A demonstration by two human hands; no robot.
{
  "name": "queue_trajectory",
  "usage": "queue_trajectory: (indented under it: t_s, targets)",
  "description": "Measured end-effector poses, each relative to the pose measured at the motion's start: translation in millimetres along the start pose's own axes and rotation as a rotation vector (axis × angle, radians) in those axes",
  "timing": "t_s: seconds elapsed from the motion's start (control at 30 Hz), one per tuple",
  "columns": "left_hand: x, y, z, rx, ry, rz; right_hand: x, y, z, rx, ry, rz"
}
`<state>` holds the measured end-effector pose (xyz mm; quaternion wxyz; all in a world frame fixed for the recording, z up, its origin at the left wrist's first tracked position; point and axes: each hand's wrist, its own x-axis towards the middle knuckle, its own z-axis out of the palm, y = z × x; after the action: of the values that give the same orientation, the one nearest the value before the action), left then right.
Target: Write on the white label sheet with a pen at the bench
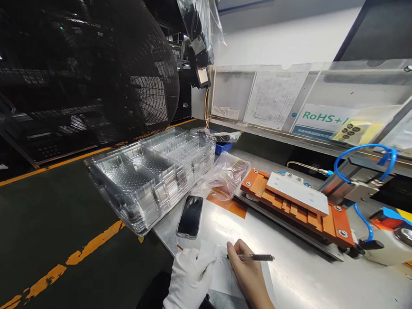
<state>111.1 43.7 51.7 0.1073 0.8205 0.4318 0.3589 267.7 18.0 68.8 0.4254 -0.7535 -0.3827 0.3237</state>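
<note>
My right hand (243, 267), bare, is closed around a black pen (262, 257), its tip touching white paper (223, 277) at the metal table's near edge. In a white glove, my left hand (189, 281) lies at the left side of that paper, its fingers closed on a small white slip (206, 253). A black phone (190, 216) lies flat on the table just beyond my left hand. What is written on the paper is too small to read.
Stacked clear plastic trays (160, 189) stand at the table's left. Behind the phone are a crumpled plastic bag (228, 173) and an orange sheet (235, 207). An orange fixture (295, 204) with blue hoses and a white container (391, 245) occupy the right.
</note>
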Motion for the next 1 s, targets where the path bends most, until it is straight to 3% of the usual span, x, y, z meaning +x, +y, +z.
queue_trajectory:
  t_s: [0.3, 1.0]
  targets:
    - [-1.2, -0.8, 0.1, 0.03, -0.043, -0.017, -5.7, -3.9, 0.2, -0.086, -0.043, -0.051]
    - [0.5, 1.7, -2.3, 0.002, 0.006, -0.001, -3.0, 3.3, -1.1, -0.123, -0.089, -0.079]
